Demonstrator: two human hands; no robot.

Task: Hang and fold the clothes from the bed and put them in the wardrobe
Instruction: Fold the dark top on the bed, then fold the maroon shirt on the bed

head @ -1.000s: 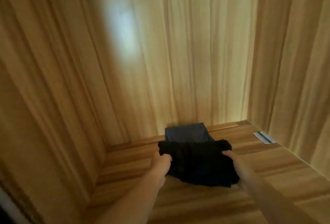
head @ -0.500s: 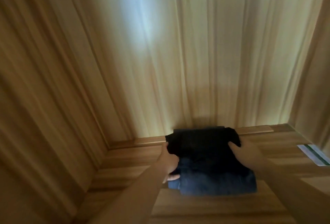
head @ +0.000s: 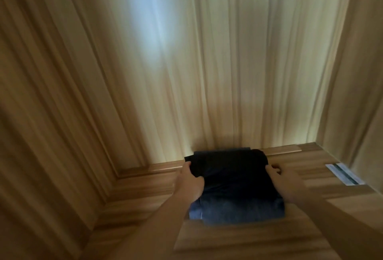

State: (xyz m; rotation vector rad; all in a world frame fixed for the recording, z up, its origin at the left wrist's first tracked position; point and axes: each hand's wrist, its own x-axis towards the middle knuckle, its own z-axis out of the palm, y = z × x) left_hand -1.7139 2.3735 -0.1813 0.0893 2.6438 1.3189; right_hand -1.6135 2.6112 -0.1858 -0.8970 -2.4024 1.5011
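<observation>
A folded black garment [head: 230, 170] lies on top of folded blue jeans [head: 238, 210] on the wooden wardrobe shelf [head: 145, 197], pushed against the back panel. My left hand [head: 189, 179] grips the black garment's left edge, thumb on top. My right hand [head: 284, 179] holds its right edge, fingers curled at the side. The jeans' near edge sticks out below the black garment, between my forearms.
The wardrobe's back panel [head: 217, 73] and left side wall [head: 51, 114] close the space in. A right side wall [head: 356, 94] stands close. A pale sticker label [head: 344, 173] lies on the shelf at the right.
Both hands carried the black garment deeper into the wardrobe and set it on top of the jeans at the back panel. The view has tilted and moved closer.
</observation>
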